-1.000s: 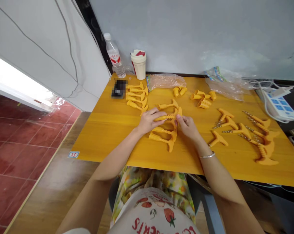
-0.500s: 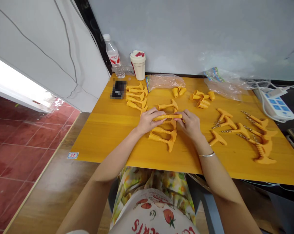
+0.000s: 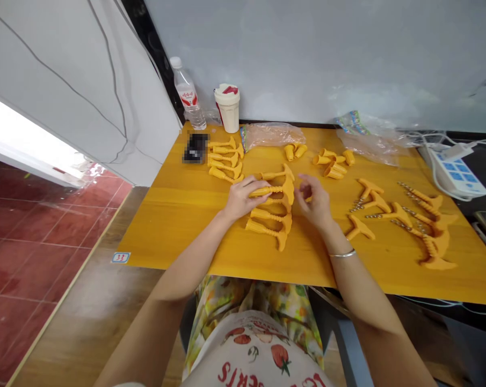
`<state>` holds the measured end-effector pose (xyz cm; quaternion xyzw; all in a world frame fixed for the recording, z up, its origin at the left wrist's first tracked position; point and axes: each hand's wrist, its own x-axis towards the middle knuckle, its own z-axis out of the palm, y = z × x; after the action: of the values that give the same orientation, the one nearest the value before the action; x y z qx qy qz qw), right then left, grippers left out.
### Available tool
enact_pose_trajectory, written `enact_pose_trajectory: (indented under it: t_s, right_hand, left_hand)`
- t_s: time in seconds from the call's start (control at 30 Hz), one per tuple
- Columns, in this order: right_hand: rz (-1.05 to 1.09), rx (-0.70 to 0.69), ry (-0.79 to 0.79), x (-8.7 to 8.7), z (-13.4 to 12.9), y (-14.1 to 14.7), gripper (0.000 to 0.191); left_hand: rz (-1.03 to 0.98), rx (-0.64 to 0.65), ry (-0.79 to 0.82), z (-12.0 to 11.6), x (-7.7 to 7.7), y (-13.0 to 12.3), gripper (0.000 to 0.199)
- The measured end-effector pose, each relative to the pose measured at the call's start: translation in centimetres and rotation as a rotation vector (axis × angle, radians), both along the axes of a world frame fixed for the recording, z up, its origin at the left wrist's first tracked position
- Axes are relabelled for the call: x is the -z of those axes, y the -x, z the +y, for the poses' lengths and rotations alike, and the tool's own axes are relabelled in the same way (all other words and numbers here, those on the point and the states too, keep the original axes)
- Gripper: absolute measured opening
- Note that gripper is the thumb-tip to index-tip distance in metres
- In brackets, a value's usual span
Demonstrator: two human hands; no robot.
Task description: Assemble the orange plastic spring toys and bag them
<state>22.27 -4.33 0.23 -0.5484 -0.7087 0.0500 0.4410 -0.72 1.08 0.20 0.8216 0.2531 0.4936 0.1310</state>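
Observation:
My left hand (image 3: 243, 199) grips the sleeved end of a yellow T-handled corkscrew (image 3: 275, 189), whose handle points right. Other sleeved corkscrews lie beneath and beside it in a column; one, a sleeved corkscrew (image 3: 267, 228), is nearest the table's front edge. Just right of the handles is my right hand (image 3: 316, 202), its fingers loosely curled and apart, holding nothing. Farther right lie several corkscrews with bare metal spirals (image 3: 399, 215). Loose yellow sleeves (image 3: 334, 167) rest behind my right hand, and more sleeved corkscrews (image 3: 226, 156) lie behind my left.
Along the back stand a water bottle (image 3: 189, 99) and a lidded cup (image 3: 228, 110), with a clear plastic bag (image 3: 275, 134) beside them. A pixelated dark object (image 3: 195, 148) lies at the back left. On the right is a power strip (image 3: 460, 174) with cables.
My right hand has let go of the corkscrew's handle and drawn slightly right. The corkscrew has turned, so its T-handle now shows broadside, while my left hand keeps hold of it.

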Motion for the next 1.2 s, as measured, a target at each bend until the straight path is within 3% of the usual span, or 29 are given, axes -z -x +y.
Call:
enact_pose_trajectory:
  t_s: [0.1, 0.23, 0.3, 0.4, 0.47, 0.67, 0.9, 1.03, 1.2]
  right_hand:
    - [-0.218, -0.103, -0.003, 0.1, 0.1, -0.3, 0.032]
    - [-0.182, -0.076, -0.021, 0.4, 0.2, -0.6, 0.034]
    - [-0.14, -0.027, -0.017, 0.7, 0.5, -0.9, 0.038]
    - [-0.125, 0.0, -0.013, 1.2, 1.0, -1.1, 0.04]
    - [-0.135, -0.003, -0.013, 1.3, 1.0, -1.0, 0.039]
    - [-0.24, -0.082, 0.04, 1.0, 0.5, -0.9, 0.041]
    - [-0.281, -0.101, 0.077, 0.5, 0.4, -0.8, 0.033]
    - [-0.201, 0.085, 0.096, 0.7, 0.8, -2.5, 0.031]
    - [-0.257, 0.48, 0.264, 0.5, 1.3, -6.4, 0.036]
  left_hand:
    - [0.022, 0.017, 0.027, 0.0, 0.2, -0.3, 0.019]
    - [-0.019, 0.014, 0.053, 0.7, -0.1, 0.1, 0.023]
    - [-0.109, -0.081, 0.055, 1.6, -0.6, 1.0, 0.025]
    - [-0.248, -0.319, 0.075, 2.8, -1.1, 2.6, 0.028]
    - [-0.222, -0.368, 0.097, 2.9, -0.9, 2.9, 0.03]
    - [0.158, 0.123, 0.127, 0.4, 0.7, 0.3, 0.027]
    - [0.192, 0.077, 0.148, 0.2, 0.5, 0.1, 0.047]
    - [0.153, -0.045, 0.141, 0.8, 0.8, 0.5, 0.075]
    - [0.065, -0.107, 0.15, 1.3, 0.9, 0.8, 0.069]
